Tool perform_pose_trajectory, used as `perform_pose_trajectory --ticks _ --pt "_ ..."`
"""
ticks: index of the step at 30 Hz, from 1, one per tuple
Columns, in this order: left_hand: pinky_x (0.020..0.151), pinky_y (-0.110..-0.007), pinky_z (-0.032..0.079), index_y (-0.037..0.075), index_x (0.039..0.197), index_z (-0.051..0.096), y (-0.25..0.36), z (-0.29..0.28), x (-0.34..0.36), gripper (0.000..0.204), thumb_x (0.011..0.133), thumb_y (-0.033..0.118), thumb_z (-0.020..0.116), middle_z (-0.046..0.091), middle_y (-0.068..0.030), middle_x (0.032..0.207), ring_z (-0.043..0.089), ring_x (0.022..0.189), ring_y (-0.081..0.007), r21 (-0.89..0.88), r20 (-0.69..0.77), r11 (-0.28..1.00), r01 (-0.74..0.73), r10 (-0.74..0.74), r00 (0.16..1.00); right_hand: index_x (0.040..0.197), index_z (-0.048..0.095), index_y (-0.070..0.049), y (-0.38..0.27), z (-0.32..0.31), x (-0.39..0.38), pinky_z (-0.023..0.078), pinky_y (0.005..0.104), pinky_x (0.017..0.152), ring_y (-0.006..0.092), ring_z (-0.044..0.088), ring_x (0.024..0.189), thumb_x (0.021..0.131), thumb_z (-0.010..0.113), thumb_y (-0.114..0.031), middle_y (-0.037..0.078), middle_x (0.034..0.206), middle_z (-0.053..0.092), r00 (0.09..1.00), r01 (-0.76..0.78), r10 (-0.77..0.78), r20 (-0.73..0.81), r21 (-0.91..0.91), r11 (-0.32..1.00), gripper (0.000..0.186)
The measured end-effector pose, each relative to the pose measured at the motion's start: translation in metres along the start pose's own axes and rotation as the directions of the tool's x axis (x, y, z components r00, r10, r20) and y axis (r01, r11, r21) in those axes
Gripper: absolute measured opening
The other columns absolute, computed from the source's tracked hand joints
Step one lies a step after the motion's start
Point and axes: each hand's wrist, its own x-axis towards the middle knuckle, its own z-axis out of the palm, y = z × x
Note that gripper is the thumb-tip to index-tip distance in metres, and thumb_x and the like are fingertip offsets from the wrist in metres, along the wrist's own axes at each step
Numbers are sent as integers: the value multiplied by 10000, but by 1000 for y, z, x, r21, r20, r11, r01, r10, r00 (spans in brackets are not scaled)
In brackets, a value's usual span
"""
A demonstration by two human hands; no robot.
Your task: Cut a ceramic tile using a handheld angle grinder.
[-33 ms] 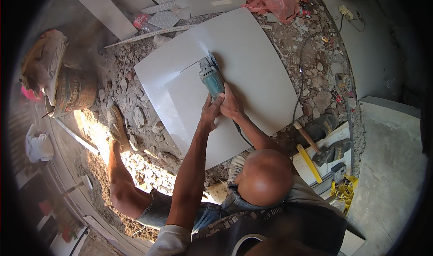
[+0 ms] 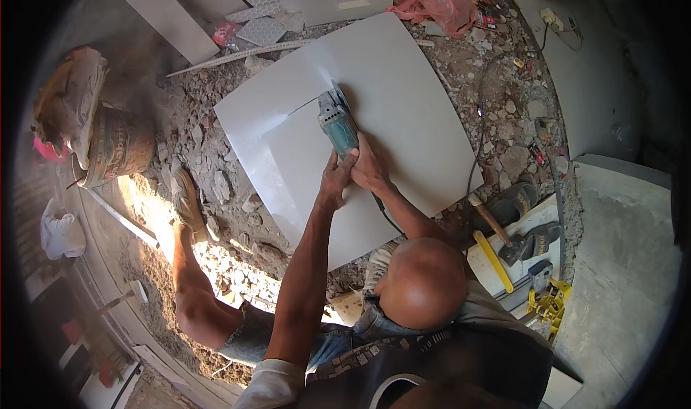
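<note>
Grey-brown stony rubble (image 2: 219, 157): under the slab; unevenness could crack it.
Pale glossy square slab (image 2: 414, 114): beneath the grinder.
Teal-bodied angle grinder (image 2: 339, 130): over the slab's upper middle; twisting could make it bind.
Bare left hand (image 2: 336, 180) and right hand (image 2: 369, 169): clamped together round the grinder's rear; slackness could invite kickback.
Thin dark line (image 2: 301, 107): meets the grinder's head.

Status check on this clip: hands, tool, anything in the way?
Left hand and right hand gripping angle grinder. Grinder head over pale slab, dark line leading up to it. Cord trailing across slab near the hands.
</note>
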Motion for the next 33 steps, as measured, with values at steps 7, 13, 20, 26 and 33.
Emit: perform_pose_trajectory --ticks 7,13,20,26,33 --pt "1039 -468 393 95 1508 161 2 2 -5 876 867 406 670 472 -184 1351 514 1204 -322 -11 -49 1000 -13 13 999 1453 224 -19 10 6 2 447 496 949 443 546 1124 827 597 -278 289 1224 547 999 23 -22 22 -21 1000 774" --pt "926 -800 62 290 1525 49 -10 -4 1 992 795 632 629 244 -197 1529 259 1334 -543 34 56 999 0 -2 998 1447 229 -25 20 14 0 438 457 969 419 527 1158 823 632 -195 264 1267 525 999 42 -41 -17 18 999 761" --pt "912 -809 81 290 1525 39 -20 -2 0 1006 788 639 628 222 -204 1535 224 1342 -555 20 42 1000 20 -21 999 1434 276 -33 15 6 -9 447 476 947 429 551 1115 821 632 -291 261 1212 566 1000 6 -6 -12 -15 1000 755" --pt "920 -799 86 285 1525 49 -27 1 -6 1003 787 635 631 242 -203 1528 219 1347 -551 52 41 998 20 -22 999 1440 262 -23 22 5 -17 446 466 955 428 545 1128 819 641 -293 267 1238 551 999 -22 25 27 -102 994 777" --pt "943 -780 74 265 1527 59 -35 4 -9 997 796 610 642 281 -188 1514 270 1327 -544 17 59 1000 5 -5 998 1445 239 -20 37 13 -21 451 459 946 422 550 1125 813 651 -292 265 1244 546 1000 0 -1 -7 -64 998 802"
